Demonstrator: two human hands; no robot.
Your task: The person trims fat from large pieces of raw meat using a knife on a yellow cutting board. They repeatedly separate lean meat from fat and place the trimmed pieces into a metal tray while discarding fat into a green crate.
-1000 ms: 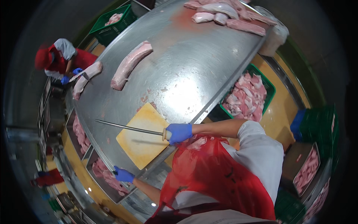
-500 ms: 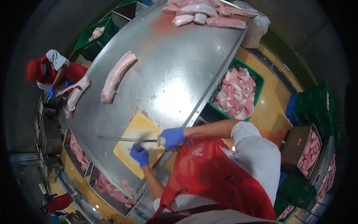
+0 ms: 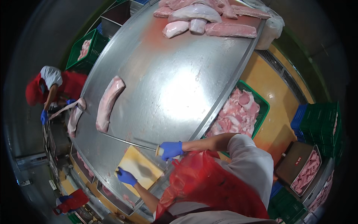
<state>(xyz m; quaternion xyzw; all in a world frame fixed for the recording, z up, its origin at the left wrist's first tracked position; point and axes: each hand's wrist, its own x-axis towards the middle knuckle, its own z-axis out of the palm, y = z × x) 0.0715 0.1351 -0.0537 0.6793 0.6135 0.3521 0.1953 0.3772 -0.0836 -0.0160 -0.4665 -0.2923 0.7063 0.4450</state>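
Observation:
My right hand (image 3: 171, 150), in a blue glove, is closed around the pale handle of a sharpening steel (image 3: 126, 142). The long thin rod points left over the metal table, its tip close to the lower end of a pork loin (image 3: 109, 104). Over the left edge of a yellow cutting board (image 3: 141, 162) is my left hand (image 3: 127, 177), also gloved in blue, with its fingers curled. It appears to hold a knife, of which only a small dark bit shows by the fingers; the blade cannot be made out.
Several long meat pieces (image 3: 194, 15) lie at the table's (image 3: 149, 71) far end. A green crate of meat cuts (image 3: 238, 108) stands beside its right edge. At the left edge a co-worker (image 3: 61, 87) handles another piece (image 3: 75, 119). Stacked crates (image 3: 320, 127) and a metal bin (image 3: 298, 164) stand right.
The view has shifted, so the table sits lower in it. The steel has lifted away from my left hand and now slants; before, a blurred dark blade crossed it.

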